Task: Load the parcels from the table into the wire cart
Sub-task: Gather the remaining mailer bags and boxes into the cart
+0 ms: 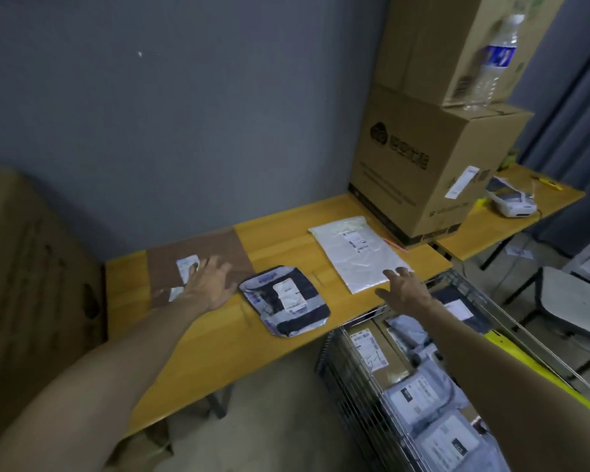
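1. Parcels lie on the yellow wooden table (198, 352) across the middle of the frame: a flat brown parcel (198, 264) at centre left, a dark blue and white padded mailer (285, 299) at centre, and a white plastic mailer (358, 253) right of centre
2. Left hand (208, 284) lies palm down on the brown parcel, fingers spread apart, gripping nothing, beside a white label on that parcel
3. Right hand (404, 289) reaches to the near corner of the white plastic mailer, fingers spread and open; the fingertips are at or on its edge, and actual contact cannot be made out
4. Wire cart (351, 386) stands at lower right, against the table's near edge, already holding a cardboard box (375, 349) and several grey and dark mailers with labels
5. Two stacked cardboard cartons (433, 165) rise at the upper right of the table, with a clear water bottle (493, 59) standing on the lower one
6. A white handheld device (510, 201) rests on a second table at far right, and a big brown carton (31, 284) fills the left edge
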